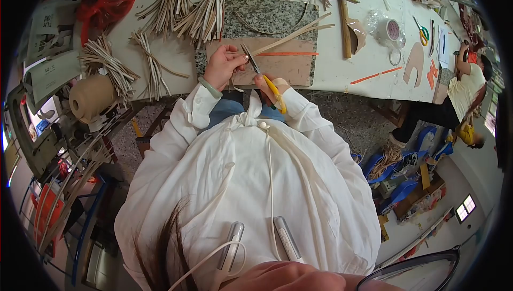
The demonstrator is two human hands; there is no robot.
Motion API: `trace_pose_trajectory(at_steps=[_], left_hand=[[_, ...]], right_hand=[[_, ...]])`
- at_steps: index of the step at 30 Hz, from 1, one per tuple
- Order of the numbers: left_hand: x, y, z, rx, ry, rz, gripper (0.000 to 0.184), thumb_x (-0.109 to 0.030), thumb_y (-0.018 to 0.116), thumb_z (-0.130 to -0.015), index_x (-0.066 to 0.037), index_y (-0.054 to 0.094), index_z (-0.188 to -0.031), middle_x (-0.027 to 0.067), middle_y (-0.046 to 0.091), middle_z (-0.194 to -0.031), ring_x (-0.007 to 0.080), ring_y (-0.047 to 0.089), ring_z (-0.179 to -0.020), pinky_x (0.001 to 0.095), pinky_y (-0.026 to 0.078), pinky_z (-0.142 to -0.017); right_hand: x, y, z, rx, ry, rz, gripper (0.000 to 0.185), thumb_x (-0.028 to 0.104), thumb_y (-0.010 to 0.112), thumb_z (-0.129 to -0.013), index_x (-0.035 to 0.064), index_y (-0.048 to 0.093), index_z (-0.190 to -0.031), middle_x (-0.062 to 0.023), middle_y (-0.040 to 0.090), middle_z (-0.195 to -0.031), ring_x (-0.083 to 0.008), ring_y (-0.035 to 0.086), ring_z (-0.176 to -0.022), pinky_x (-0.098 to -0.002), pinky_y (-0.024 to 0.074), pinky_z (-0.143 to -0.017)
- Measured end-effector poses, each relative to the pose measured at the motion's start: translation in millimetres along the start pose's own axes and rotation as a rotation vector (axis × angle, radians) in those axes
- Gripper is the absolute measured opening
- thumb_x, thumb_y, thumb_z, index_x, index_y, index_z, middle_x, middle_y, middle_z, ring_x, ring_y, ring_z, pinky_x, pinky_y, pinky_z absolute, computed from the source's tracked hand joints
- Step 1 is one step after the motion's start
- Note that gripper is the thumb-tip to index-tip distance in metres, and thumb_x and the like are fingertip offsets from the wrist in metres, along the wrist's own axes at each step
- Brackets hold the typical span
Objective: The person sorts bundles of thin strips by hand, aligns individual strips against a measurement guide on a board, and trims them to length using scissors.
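My left hand is closed in a pinch on the near end of pale leather strips, which stretch away to the upper right over the work board. My right hand grips a pair of scissors with yellow handles. Their blades point up and left, beside my left fingertips and the strip ends. Beneath the strips lie a tan board and a speckled stone slab. An orange strip rests across the board. A small offcut hangs near my left fingers.
Bundles of strips lie at the back and left. A hammer, a tape roll and green-handled scissors sit to the right. On the left are a twine cone and a red bag. Another person works far right.
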State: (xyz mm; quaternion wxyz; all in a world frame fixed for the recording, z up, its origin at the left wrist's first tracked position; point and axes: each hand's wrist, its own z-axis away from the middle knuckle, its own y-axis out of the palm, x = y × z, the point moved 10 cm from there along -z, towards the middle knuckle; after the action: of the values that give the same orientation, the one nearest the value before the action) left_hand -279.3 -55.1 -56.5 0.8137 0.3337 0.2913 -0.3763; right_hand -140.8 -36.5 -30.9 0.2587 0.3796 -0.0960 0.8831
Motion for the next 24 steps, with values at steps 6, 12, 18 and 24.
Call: trace_pose_trajectory(at_steps=[6,12,18,24], left_hand=[[6,-12,-8,-0.03,-0.052,0.033,0.029,0.003,0.059,-0.08,-0.001,0.043,-0.103,0.0081,0.061,-0.077,0.0124,0.054,-0.061,0.0189,0.043,-0.058],[-34,23,38,0.11,0.064,-0.04,0.034,0.003,0.063,-0.078,-0.001,0.042,-0.106,0.009,0.059,-0.085,0.0135,0.056,-0.063,0.0206,0.047,-0.06],[-58,46,63,0.175,0.168,0.014,0.041,0.006,0.063,-0.077,-0.003,0.04,-0.11,0.0097,0.052,-0.095,0.0147,0.058,-0.065,0.0229,0.05,-0.062],[-60,64,77,0.231,0.123,-0.033,0.04,0.005,0.062,-0.079,-0.003,0.041,-0.113,0.0075,0.049,-0.091,0.0127,0.056,-0.062,0.0218,0.048,-0.059]], right_hand=[[-22,-6,0,-0.074,0.224,-0.102,0.045,0.045,0.051,-0.087,0.0036,0.054,-0.106,-0.0051,0.054,-0.067,-0.0126,0.045,-0.051,-0.0219,0.0361,-0.047],[38,-22,23,-0.213,-0.165,-0.519,0.039,0.02,0.064,-0.082,-0.0008,0.05,-0.112,-0.0095,0.06,-0.08,-0.0141,0.055,-0.067,-0.0238,0.0456,-0.059],[70,-31,39,-0.32,-0.354,-0.487,0.046,-0.002,0.063,-0.074,0.0031,0.047,-0.117,-0.0071,0.059,-0.078,-0.0126,0.054,-0.066,-0.022,0.0453,-0.058],[84,-30,57,-0.301,-0.398,-0.484,0.047,-0.006,0.058,-0.073,0.0029,0.047,-0.118,-0.0067,0.058,-0.078,-0.0131,0.054,-0.065,-0.0218,0.0445,-0.058]])
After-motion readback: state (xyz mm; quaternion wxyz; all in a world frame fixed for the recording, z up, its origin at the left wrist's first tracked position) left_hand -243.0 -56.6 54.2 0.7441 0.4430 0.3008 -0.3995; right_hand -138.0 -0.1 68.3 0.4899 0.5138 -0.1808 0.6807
